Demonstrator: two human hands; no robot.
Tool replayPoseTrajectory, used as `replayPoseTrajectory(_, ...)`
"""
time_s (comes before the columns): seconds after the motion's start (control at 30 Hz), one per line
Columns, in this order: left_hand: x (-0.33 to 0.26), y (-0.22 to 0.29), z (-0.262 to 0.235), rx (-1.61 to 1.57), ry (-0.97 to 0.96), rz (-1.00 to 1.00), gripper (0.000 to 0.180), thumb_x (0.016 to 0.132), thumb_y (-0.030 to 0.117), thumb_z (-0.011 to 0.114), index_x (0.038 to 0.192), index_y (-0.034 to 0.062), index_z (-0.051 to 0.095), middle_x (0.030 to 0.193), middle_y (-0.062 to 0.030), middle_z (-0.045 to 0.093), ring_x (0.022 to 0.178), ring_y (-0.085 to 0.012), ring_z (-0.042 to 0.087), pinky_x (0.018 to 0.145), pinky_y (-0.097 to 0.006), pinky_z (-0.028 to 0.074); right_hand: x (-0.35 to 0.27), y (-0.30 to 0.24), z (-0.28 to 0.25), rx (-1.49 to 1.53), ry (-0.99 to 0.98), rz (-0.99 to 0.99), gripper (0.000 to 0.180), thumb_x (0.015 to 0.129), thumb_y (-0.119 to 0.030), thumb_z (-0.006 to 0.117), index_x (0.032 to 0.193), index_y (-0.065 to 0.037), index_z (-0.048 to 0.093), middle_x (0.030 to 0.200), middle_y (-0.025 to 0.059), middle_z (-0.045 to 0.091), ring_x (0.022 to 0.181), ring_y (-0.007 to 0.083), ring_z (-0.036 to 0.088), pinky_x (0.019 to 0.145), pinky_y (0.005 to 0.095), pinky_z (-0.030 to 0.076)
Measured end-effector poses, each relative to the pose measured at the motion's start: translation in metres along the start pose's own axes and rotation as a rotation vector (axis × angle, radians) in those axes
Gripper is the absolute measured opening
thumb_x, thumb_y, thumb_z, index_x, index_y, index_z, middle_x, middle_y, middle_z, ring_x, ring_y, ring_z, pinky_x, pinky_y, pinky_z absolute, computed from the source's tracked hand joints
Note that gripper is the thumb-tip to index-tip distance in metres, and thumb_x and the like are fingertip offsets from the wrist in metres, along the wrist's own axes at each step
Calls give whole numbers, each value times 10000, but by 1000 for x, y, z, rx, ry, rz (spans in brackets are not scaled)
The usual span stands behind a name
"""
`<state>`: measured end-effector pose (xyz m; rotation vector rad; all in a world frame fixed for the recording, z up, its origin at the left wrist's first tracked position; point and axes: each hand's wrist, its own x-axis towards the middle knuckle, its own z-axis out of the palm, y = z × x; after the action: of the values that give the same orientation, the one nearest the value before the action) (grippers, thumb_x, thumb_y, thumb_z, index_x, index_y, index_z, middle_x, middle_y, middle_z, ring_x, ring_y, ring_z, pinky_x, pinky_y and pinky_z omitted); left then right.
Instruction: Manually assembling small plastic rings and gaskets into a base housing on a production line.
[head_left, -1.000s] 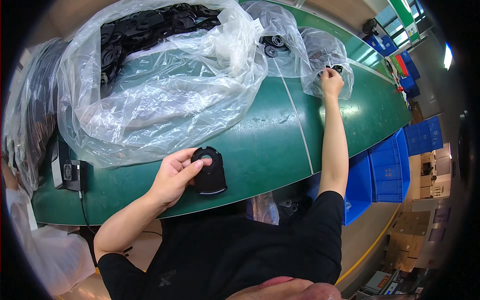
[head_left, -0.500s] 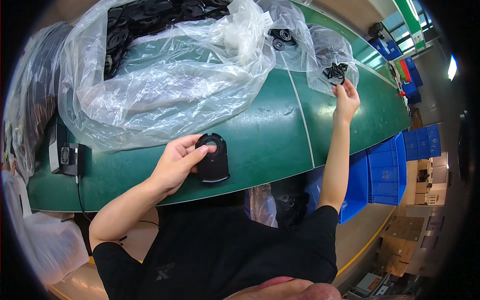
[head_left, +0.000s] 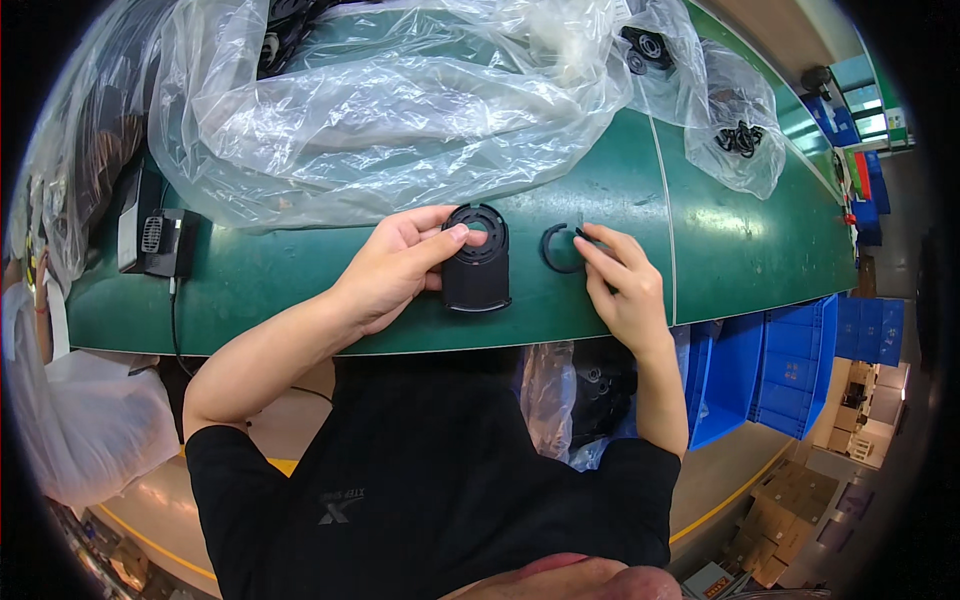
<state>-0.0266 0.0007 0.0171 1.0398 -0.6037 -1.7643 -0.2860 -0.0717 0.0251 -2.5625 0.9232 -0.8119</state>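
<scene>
My left hand point(head_left: 400, 260) grips a black plastic housing point(head_left: 477, 275) by its rounded upper end, thumb over the round opening. The housing's straight edge points down toward me. To its right, my right hand point(head_left: 625, 282) pinches a thin black open ring point(head_left: 553, 250) between thumb and fingers. A gap of green tabletop separates the ring from the housing. Farther off to the right, a clear plastic bag point(head_left: 752, 175) holds a small heap of black curved parts point(head_left: 738, 139).
Large clear plastic sheeting point(head_left: 400, 140) covers the table's point(head_left: 590, 180) far side, with black parts beneath. A black device point(head_left: 170, 243) with a cable stands at left. Blue bins point(head_left: 792, 365) sit beyond the right edge. A second bag point(head_left: 672, 70) holds round black parts.
My right hand has come back from the bag at the far right, bringing the black ring toward the housing. My left hand still holds the housing; the whole view has shifted.
</scene>
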Motion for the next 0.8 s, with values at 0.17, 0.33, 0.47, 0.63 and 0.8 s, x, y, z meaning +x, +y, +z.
replayPoseTrajectory(0.17,2,-1,-2,-24,-49,10,299,932,172,489,1173,-6,488,1080,-89,607,923,-166,624,785,-329,537,2,-12,-3,0,-15,145,378,669,-40,714,1034,5,625,1055,148,613,982,310,571,824,352,474)
replayPoseTrajectory(0.33,2,0,-1,-23,-34,-8,376,943,148,463,1257,-43,384,1065,-99,607,906,-143,616,738,-306,540,10,-19,13,-100,-19,188,413,631,-77,756,1001,42,619,1028,168,617,929,309,581,810,354,471)
replayPoseTrajectory(0.47,-1,-3,-2,13,-39,0,335,941,155,469,1236,-4,443,1083,-63,610,903,-94,606,712,-252,526,15,-24,16,32,17,231,420,614,-66,758,991,52,614,1016,168,616,879,291,600,756,334,498)
replayPoseTrajectory(0.63,0,-5,-2,18,-71,6,358,938,170,480,1245,-9,442,1136,-73,582,980,-162,609,825,-326,530,23,-44,16,375,80,293,431,643,20,713,1055,55,594,1046,147,606,936,186,601,790,293,507)
replayPoseTrajectory(0.8,-2,-4,1,-97,-175,20,348,925,89,430,1265,17,461,1121,-25,578,931,-73,579,810,-244,487,36,-64,27,244,90,82,480,624,8,728,1077,52,576,1030,170,608,924,249,609,786,327,506)
